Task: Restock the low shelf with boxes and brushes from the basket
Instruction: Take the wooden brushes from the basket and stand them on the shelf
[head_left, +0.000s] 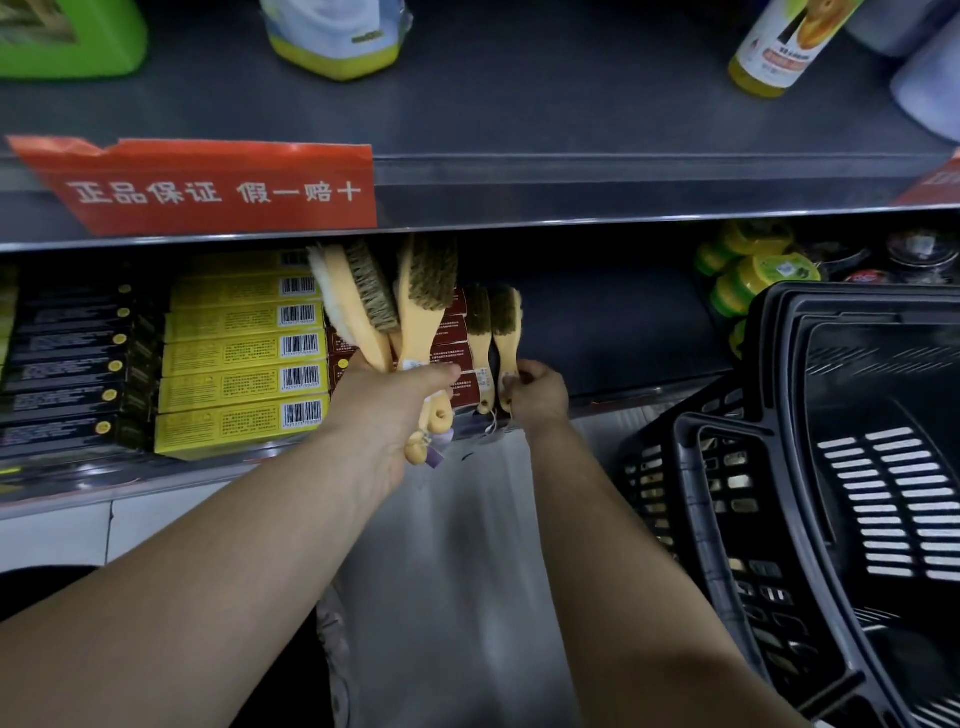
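**Brushes going onto the low shelf**

The step in hand appears to be placing the brushes. The right hand (540, 397) pinches the handle end of a single brush (506, 325), which sits on the low shelf (613, 322) with its bristle head toward the back. It is just beside a second brush (478, 322) that sits against the red boxes (460, 351). Whether the two lie flat or lean is hard to tell.

The left hand (387, 402) is clenched around the handles of a bunch of brushes (415, 291), their heads fanned above the fist in front of the shelf, near the yellow boxes (244, 353). The basket (727, 467) sits to the right, apart from both hands.

The next move probably calls for releasing the single brush gently so it does not slide or knock its neighbour. The right hand can then draw another brush from the bunch.
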